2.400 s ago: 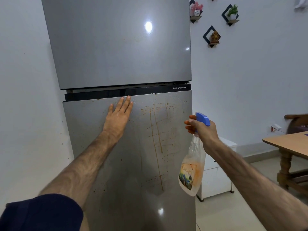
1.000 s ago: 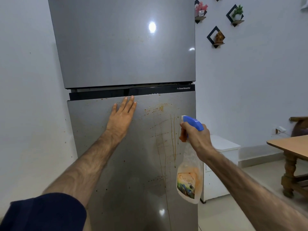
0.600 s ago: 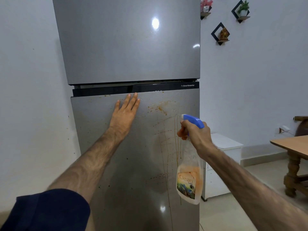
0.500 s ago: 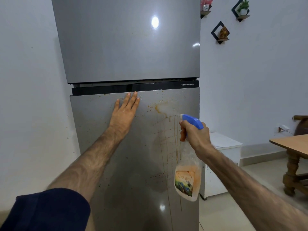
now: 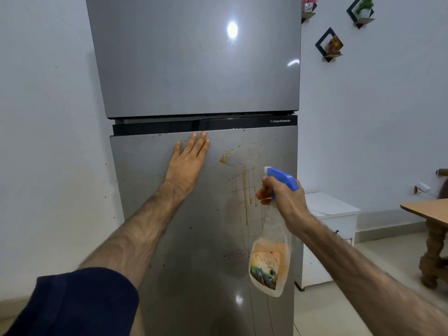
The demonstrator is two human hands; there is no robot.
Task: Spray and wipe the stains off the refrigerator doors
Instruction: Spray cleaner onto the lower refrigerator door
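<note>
A tall grey refrigerator fills the middle of the view, with an upper door (image 5: 194,64) and a lower door (image 5: 194,238). Orange-brown stains (image 5: 244,190) run in wet streaks down the upper right of the lower door. My left hand (image 5: 189,158) lies flat with straight fingers near the lower door's top edge. My right hand (image 5: 283,197) grips the neck of a clear spray bottle (image 5: 269,263) with a blue head, fingers on the trigger. The nozzle points at the stains from a short distance.
A white wall stands close on the left. A low white cabinet (image 5: 329,229) sits right of the refrigerator. A wooden table (image 5: 429,212) is at the far right edge. Small diamond shelves (image 5: 329,44) hang on the right wall.
My right hand has moved the bottle closer to the door. The stain lines have blurred into a wet patch with drips running down. My left hand has stayed flat on the door.
</note>
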